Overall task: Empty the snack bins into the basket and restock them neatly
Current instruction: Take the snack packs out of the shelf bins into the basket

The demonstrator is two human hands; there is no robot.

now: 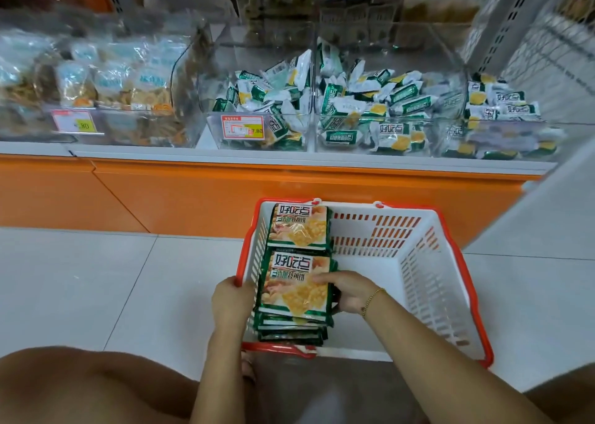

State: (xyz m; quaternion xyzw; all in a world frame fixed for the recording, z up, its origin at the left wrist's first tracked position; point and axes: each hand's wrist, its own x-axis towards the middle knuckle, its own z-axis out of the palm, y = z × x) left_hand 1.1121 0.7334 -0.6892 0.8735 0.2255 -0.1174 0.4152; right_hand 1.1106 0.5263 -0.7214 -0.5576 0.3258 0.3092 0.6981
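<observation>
- A white basket (418, 282) with an orange-red rim sits on the pale tiled floor (96, 278), just in front of the orange base of the shelf (225, 191).
- Two stacks of flat green-and-yellow snack packets lie along the basket's left side. The far stack (299, 227) is against the far wall and the near stack (294, 294) is just in front of it.
- The right hand (349, 291) holds the near stack at its right edge. One of its fingers (318, 277) lies flat across the top packet and the others curl down along the side of the stack.
- A thin gold bracelet (372, 301) circles the right wrist.
- The left hand (233, 301) rests at the basket's left wall, over the rim, level with the near stack. Its fingers drop out of sight behind the wall, so I cannot tell whether they are spread or gripping.
- On the shelf stand clear bins. The middle bin (257, 101) and the right bin (386, 101) hold loose heaps of small green-and-white packets.
- A red-and-yellow price tag (243, 128) is on the middle bin's front.
- Further left, a blurred left bin (112, 85) holds pale blue packets.
</observation>
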